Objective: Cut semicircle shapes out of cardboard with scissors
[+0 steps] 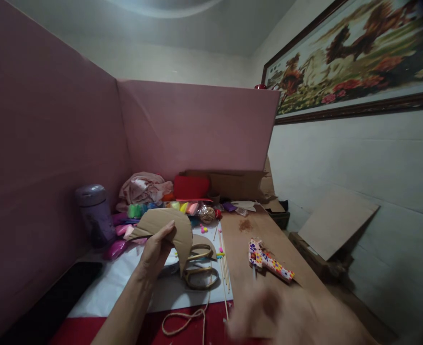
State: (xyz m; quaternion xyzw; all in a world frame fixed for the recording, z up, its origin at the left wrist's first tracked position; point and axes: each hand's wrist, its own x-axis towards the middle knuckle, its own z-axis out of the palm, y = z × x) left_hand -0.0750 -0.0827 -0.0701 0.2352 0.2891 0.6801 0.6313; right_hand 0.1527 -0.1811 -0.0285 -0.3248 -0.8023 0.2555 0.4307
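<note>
My left hand [158, 249] grips a curved piece of cardboard [173, 225], with the thumb on its upper face and the fingers hidden behind it. A pair of scissors with gold handles [201, 278] lies just right of that hand, its blades hidden. My right hand [290, 311] is smeared by motion at the lower right, so its fingers cannot be made out. Beyond it, on the brown board, rests a glue gun with a colourful floral pattern [269, 261]. Between my hands are thin wooden sticks [226, 263] and a loop of twine [184, 316].
A lilac tumbler [95, 215] stands at the left, behind a black flat object [67, 292]. Coloured clay packs [143, 210] and a ball of twine [207, 214] lie at the back. Pink panels [197, 127] enclose the left and far sides; cardboard [337, 220] leans at the right.
</note>
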